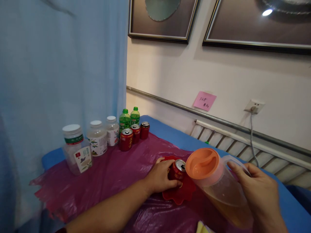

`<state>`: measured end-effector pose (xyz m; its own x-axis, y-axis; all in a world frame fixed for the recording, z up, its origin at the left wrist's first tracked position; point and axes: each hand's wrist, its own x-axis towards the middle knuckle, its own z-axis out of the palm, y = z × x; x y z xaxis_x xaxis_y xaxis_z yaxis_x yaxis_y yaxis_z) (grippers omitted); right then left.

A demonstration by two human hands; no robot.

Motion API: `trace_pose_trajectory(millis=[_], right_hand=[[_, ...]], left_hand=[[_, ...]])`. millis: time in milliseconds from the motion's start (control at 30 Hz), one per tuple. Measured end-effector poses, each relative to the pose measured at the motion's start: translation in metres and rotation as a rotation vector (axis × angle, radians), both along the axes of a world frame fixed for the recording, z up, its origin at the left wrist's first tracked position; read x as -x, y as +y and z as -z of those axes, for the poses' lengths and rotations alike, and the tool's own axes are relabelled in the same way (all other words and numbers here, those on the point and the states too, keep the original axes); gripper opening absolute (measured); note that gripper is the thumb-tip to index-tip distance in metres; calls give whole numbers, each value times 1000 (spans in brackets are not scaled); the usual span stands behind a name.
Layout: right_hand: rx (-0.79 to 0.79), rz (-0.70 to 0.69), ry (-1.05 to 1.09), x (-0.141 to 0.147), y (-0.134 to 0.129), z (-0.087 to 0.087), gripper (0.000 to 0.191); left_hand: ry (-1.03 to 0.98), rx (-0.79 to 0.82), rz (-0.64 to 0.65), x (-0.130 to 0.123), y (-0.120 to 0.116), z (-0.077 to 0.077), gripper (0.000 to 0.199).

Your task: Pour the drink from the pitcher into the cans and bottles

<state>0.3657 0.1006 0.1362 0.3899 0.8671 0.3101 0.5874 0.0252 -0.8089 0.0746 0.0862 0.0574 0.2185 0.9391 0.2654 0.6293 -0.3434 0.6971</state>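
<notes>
A red drink can with its top opened stands over a red scalloped plate. My left hand is wrapped round the can's left side. At the right, my right hand grips the handle of a clear plastic pitcher with an orange lid. Brownish liquid lies inside the pitcher, which tilts to the left. Its lid end is close to the can's right side. I cannot tell whether liquid is flowing out.
Several white-capped jars, red cans and green-capped bottles stand at the back left on purple plastic sheeting. Behind the blue table edge are a radiator and a plugged-in cord. A blue curtain hangs left.
</notes>
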Motion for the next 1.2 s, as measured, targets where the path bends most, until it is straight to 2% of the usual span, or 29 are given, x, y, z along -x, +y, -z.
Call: trace_pose_trajectory(millis=[767, 1200], right_hand=[[18, -19, 21, 5, -5, -7, 50], [-47, -30, -11, 3, -3, -3, 51]], left_hand=[[-37, 11, 8, 0, 0, 0, 61], [-9, -11, 12, 0, 1, 0, 59]])
